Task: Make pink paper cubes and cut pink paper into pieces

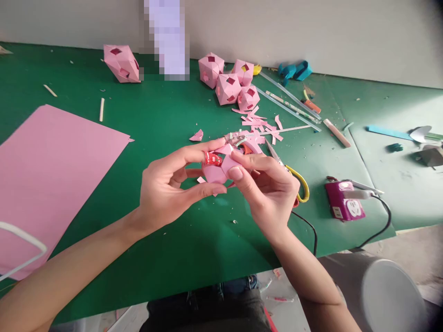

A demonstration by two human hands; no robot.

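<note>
Between my hands, above the green table, is a small folded pink paper shape [215, 174] with openings in it. My left hand [166, 177] holds its left side, thumb below and fingers above; one finger wears a red printed wrap. My right hand [266, 184] pinches a flap on the right side between thumb and forefinger. Just behind the hands lies a pink glue gun [255, 142], partly hidden by them. Scissors [300, 184] with yellow and red handles lie beside my right hand, partly covered by it.
Finished-looking pink paper polyhedra [228, 89] cluster at the back, and another polyhedron [121, 63] stands to their left. Pink paper strips [254, 121] lie scattered. Large pink sheets [65, 170] cover the left. A purple power adapter [344, 200] with a cable sits right, near the table edge.
</note>
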